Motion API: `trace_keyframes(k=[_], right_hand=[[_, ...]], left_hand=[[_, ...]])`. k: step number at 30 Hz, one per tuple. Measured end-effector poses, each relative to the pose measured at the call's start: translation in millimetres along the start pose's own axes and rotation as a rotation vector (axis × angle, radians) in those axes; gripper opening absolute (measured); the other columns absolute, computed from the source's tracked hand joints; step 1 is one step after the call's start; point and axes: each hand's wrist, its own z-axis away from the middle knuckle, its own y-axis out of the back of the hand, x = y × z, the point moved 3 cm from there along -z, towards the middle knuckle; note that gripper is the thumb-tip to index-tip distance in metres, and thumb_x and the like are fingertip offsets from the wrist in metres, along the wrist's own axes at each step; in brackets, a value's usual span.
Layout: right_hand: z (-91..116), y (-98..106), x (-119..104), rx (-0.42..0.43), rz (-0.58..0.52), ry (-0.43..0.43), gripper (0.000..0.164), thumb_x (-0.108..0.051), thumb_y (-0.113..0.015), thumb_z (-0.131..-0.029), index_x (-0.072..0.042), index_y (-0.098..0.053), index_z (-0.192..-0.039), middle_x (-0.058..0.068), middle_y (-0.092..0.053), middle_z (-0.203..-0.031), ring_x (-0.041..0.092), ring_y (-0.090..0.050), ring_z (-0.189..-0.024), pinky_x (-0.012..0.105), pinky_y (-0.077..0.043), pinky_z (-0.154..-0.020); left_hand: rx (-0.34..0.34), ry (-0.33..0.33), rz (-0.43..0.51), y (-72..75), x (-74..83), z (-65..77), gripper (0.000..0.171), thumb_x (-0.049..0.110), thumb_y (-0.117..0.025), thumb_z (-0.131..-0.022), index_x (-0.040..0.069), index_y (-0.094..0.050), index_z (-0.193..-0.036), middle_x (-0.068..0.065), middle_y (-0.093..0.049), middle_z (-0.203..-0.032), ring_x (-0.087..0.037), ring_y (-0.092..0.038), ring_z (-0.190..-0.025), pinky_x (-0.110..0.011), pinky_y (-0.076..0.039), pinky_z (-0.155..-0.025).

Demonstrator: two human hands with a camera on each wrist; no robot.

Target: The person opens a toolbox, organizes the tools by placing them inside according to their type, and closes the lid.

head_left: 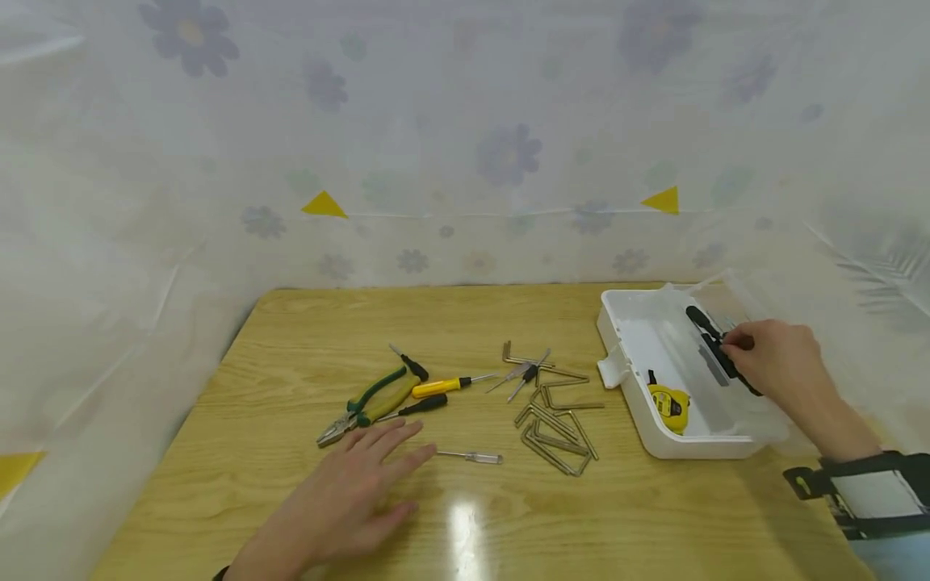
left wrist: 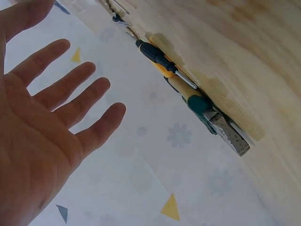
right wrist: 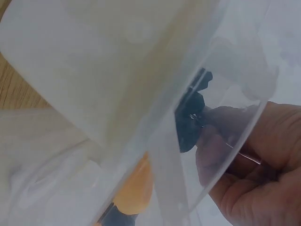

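My right hand (head_left: pixel 785 363) is at the open lid side of a white toolbox (head_left: pixel 639 420), thumb and fingers pinched together beside black-handled tools (head_left: pixel 701 321). In the right wrist view a thin metal rod (right wrist: pixel 244 155) shows in its grip, behind the clear lid (right wrist: pixel 235 174); its far end cannot be made out. My left hand (head_left: pixel 349 484) hovers palm down over the table, fingers spread and holding nothing. Nearby are green-handled pliers (head_left: pixel 363 403), a yellow screwdriver (head_left: pixel 439 387), a black-handled screwdriver (head_left: pixel 429 403) and a clear-handled screwdriver (head_left: pixel 483 457).
Several brass-coloured hex keys (head_left: pixel 559 440) lie in a loose group left of the box. A small black-handled screwdriver (head_left: pixel 530 374) lies at their upper end. Inside the box sits a yellow tape measure (head_left: pixel 670 407). Flowered sheeting (head_left: pixel 465 242) hangs around the wooden table (head_left: pixel 327 323).
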Motion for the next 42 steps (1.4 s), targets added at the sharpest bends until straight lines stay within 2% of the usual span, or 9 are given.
trace_keyframes(k=[6,12,18,23,28,31,33,37,42], right_hand=[[0.5,-3.8,-0.8,-0.002,-0.025,-0.031,0.009,-0.001,-0.072,-0.082,0.007,-0.075,-0.083,0.024,-0.072,-0.076,0.042,-0.065,-0.065,0.052,-0.047,-0.058],[3.6,-6.2,-3.8,0.012,-0.046,-0.030,0.015,0.004,-0.063,-0.082,0.010,-0.074,-0.090,0.026,-0.071,-0.078,0.028,-0.056,-0.057,0.034,-0.039,-0.050],[8.0,-10.8,-6.6,-0.035,-0.056,-0.004,0.023,0.004,-0.056,-0.084,0.009,-0.074,-0.098,0.012,-0.063,-0.067,0.016,-0.038,-0.054,0.027,-0.026,-0.050],[13.1,-7.5,-18.4,0.018,-0.056,0.025,0.017,0.000,-0.063,-0.088,0.007,-0.075,-0.098,0.003,-0.058,-0.061,0.014,-0.037,-0.052,0.026,-0.025,-0.048],[16.2,-3.3,-42.9,0.079,-0.057,0.052,0.018,-0.003,-0.065,-0.088,0.003,-0.076,-0.100,0.012,-0.066,-0.066,0.012,-0.033,-0.049,0.026,-0.023,-0.044],[18.7,-4.0,-61.0,0.091,-0.060,0.074,0.018,-0.004,-0.066,-0.087,0.000,-0.076,-0.102,0.021,-0.072,-0.083,0.021,-0.048,-0.054,0.030,-0.032,-0.044],[22.1,-7.2,-74.1,0.122,-0.064,0.127,0.017,-0.004,-0.069,-0.085,-0.001,-0.076,-0.101,0.024,-0.075,-0.098,0.030,-0.060,-0.065,0.034,-0.040,-0.045],[32.6,-19.3,-107.0,0.225,-0.084,0.335,0.020,-0.001,-0.078,-0.076,-0.001,-0.077,-0.096,0.017,-0.077,-0.097,0.038,-0.071,-0.085,0.048,-0.057,-0.062],[54.5,-46.8,-164.1,0.062,-0.118,0.637,0.025,-0.004,-0.083,-0.076,-0.007,-0.077,-0.100,0.012,-0.076,-0.107,0.029,-0.072,-0.095,0.045,-0.061,-0.079]], left_hand=[[0.005,-0.010,-0.006,0.5,0.6,2.2,0.062,0.038,-0.080,-0.084,0.024,-0.061,-0.141,-0.006,-0.059,-0.146,-0.027,-0.059,-0.130,-0.049,-0.054,-0.096],[0.001,-0.003,-0.017,-2.6,1.1,3.9,0.063,0.039,-0.080,-0.084,0.025,-0.060,-0.142,-0.004,-0.058,-0.147,-0.027,-0.058,-0.131,-0.049,-0.054,-0.095],[-0.022,0.017,-0.002,-3.6,-0.2,4.6,0.061,0.040,-0.079,-0.085,0.024,-0.060,-0.142,-0.005,-0.058,-0.148,-0.027,-0.058,-0.133,-0.049,-0.054,-0.096],[-0.055,0.063,0.022,-1.4,-5.2,6.5,0.060,0.039,-0.077,-0.087,0.025,-0.059,-0.143,-0.005,-0.057,-0.150,-0.027,-0.057,-0.134,-0.053,-0.054,-0.098],[-0.067,0.136,0.036,1.7,-16.6,10.7,0.061,0.038,-0.078,-0.087,0.024,-0.060,-0.143,-0.005,-0.057,-0.149,-0.026,-0.057,-0.135,-0.055,-0.053,-0.099],[-0.054,0.163,0.029,2.5,-23.4,14.9,0.060,0.039,-0.079,-0.086,0.023,-0.061,-0.142,-0.006,-0.059,-0.147,-0.027,-0.059,-0.133,-0.053,-0.054,-0.096],[-0.052,0.179,0.020,3.2,-26.5,17.9,0.061,0.039,-0.079,-0.086,0.022,-0.061,-0.142,-0.007,-0.060,-0.146,-0.028,-0.059,-0.132,-0.052,-0.054,-0.094],[-0.038,0.191,0.006,4.9,-29.3,22.7,0.061,0.038,-0.079,-0.086,0.021,-0.062,-0.142,-0.007,-0.060,-0.145,-0.030,-0.061,-0.130,-0.052,-0.055,-0.091],[-0.035,0.196,0.004,4.8,-30.5,25.4,0.061,0.038,-0.079,-0.086,0.021,-0.062,-0.141,-0.006,-0.061,-0.144,-0.031,-0.063,-0.127,-0.052,-0.056,-0.089]])
